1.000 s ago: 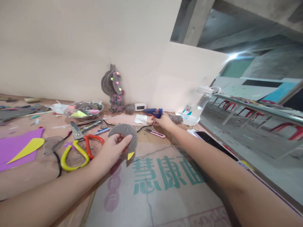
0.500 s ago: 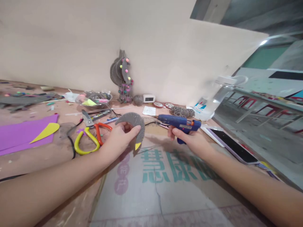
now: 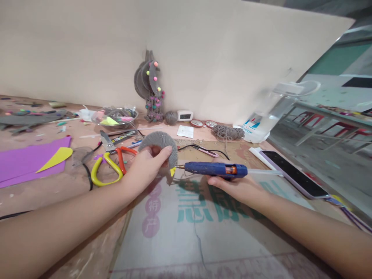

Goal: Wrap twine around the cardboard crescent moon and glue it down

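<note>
My left hand (image 3: 149, 162) pinches a grey yarn-wrapped crescent (image 3: 159, 140) between thumb and fingers, above the cardboard. At the crescent's lower end shows a small yellow tip (image 3: 172, 171). My right hand (image 3: 235, 188) is wrapped round the handle of a blue hot glue gun (image 3: 215, 169), held level with a clear glue stick (image 3: 264, 172) out of its back. The gun's nozzle is at the yellow tip; whether they touch I cannot tell. Beneath both hands lies a printed cardboard sheet (image 3: 168, 248).
Left of the crescent lie yellow-and-orange-handled scissors (image 3: 107, 170) and purple sheets (image 3: 29, 157). Farther back stand a bowl of craft bits (image 3: 114, 118), a hanging ornament (image 3: 149, 85) and grey yarn (image 3: 228, 132). A phone (image 3: 293, 174) and a water bottle (image 3: 261, 120) are on the right.
My right hand has brought the glue gun lower and levelled it, its nozzle now at the crescent's yellow tip. My left hand has turned the crescent slightly.
</note>
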`<state>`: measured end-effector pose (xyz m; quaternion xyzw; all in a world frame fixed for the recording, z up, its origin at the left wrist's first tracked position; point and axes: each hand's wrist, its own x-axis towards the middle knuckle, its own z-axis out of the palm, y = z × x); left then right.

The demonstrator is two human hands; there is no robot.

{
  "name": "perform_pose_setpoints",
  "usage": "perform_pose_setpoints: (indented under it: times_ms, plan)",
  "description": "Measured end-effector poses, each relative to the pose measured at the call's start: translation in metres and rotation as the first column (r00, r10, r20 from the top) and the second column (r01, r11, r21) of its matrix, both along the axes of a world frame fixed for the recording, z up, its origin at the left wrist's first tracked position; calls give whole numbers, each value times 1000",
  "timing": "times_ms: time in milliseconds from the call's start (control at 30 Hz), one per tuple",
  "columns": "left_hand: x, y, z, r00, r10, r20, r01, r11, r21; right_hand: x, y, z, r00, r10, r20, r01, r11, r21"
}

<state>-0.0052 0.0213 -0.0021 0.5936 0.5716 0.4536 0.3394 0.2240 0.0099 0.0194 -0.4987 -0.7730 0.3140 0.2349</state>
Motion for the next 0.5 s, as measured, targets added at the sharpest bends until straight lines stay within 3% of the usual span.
perform_pose_setpoints:
  times_ms: [500]
  plan:
    - [3, -7, 9, 997, 24, -78, -23, 1000, 20, -9, -2, 7, 999, 31, 26, -32, 999, 9]
